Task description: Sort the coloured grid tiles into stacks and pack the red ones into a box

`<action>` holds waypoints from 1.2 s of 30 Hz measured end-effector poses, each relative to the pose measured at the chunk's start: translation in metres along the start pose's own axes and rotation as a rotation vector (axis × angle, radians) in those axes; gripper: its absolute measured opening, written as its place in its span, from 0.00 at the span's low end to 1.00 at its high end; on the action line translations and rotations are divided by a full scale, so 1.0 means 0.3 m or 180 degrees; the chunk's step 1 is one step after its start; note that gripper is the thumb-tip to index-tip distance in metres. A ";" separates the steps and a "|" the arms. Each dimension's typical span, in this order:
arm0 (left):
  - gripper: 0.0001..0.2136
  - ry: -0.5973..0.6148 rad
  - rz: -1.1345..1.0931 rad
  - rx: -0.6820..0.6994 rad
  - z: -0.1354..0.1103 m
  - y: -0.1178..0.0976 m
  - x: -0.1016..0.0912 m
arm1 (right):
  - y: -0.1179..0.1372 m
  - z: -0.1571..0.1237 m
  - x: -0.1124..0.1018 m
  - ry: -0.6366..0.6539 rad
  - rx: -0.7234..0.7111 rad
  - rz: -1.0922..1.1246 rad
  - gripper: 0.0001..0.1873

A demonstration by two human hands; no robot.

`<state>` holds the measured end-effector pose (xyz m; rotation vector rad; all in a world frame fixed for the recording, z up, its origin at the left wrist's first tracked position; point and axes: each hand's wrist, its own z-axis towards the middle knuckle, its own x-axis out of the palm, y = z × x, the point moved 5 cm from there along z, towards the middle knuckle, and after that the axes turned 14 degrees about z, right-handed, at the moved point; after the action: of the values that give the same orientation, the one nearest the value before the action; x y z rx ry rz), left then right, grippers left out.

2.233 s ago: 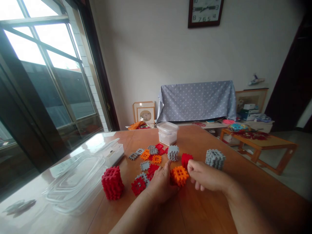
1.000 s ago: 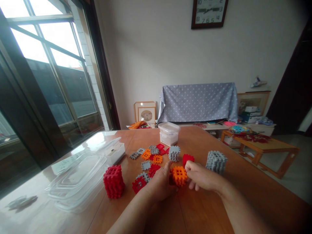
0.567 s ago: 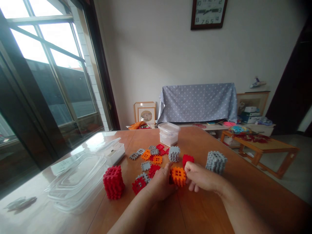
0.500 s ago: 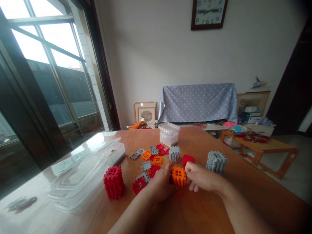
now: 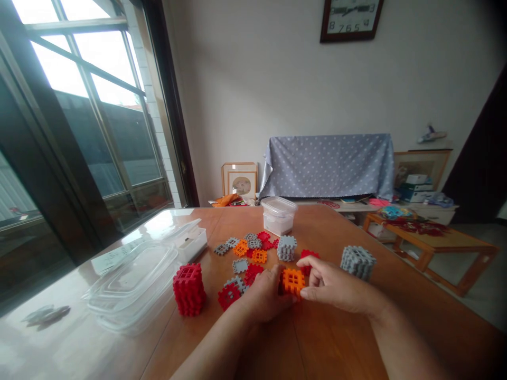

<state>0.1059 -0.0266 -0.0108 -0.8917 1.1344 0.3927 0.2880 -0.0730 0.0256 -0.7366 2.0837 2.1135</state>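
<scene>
An orange cube of interlocking grid tiles (image 5: 293, 281) rests on the wooden table (image 5: 325, 343) between my hands. My left hand (image 5: 264, 298) curls against its left side, fingers closed on it. My right hand (image 5: 338, 290) pinches its right side with thumb and fingers. A red cube (image 5: 307, 255) sits just behind the orange one. Loose red, grey and orange tiles (image 5: 247, 256) lie scattered to the left of my hands.
A red tile stack (image 5: 189, 289) stands at the left, a small grey cube (image 5: 287, 247) and a larger grey block (image 5: 357, 261) behind and right. Clear plastic containers (image 5: 134, 282) lie by the window side. A lidded tub (image 5: 279, 215) stands at the far edge.
Both hands have stayed on the orange cube and turned it slightly; my right fingers now reach over its right edge. The camera has shifted a little left.
</scene>
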 end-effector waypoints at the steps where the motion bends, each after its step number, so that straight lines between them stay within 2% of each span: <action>1: 0.26 0.0017 0.0047 0.0033 0.000 -0.002 -0.002 | 0.005 0.003 0.007 0.0003 -0.0035 -0.0039 0.27; 6: 0.22 0.0061 0.0137 0.0036 0.005 -0.001 0.001 | -0.002 0.022 0.034 -0.0013 -0.0060 -0.0056 0.21; 12: 0.22 0.0102 0.0043 -0.0062 0.009 0.001 0.007 | -0.016 0.039 0.039 -0.0028 -0.0121 -0.0036 0.21; 15: 0.22 0.0151 -0.0050 -0.0051 0.007 -0.005 0.001 | -0.019 0.039 0.035 -0.0013 -0.0133 -0.0005 0.23; 21: 0.22 0.0087 -0.0234 0.0042 0.001 -0.014 -0.009 | -0.035 0.034 0.025 -0.0009 0.0026 0.0201 0.34; 27: 0.18 0.0094 -0.0211 0.0047 0.003 0.000 0.001 | -0.047 0.046 0.044 0.0123 -0.0004 0.0307 0.22; 32: 0.18 0.0069 -0.0190 0.0018 0.007 0.011 0.008 | -0.064 0.055 0.035 -0.0038 -0.0057 0.0005 0.19; 36: 0.18 0.0053 -0.0167 0.0007 0.009 0.010 0.006 | -0.069 0.056 0.035 -0.0032 -0.0069 0.0038 0.18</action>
<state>0.1061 -0.0229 -0.0132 -0.9224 1.1240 0.3415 0.2821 -0.0583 0.0016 -0.7163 2.0685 2.1445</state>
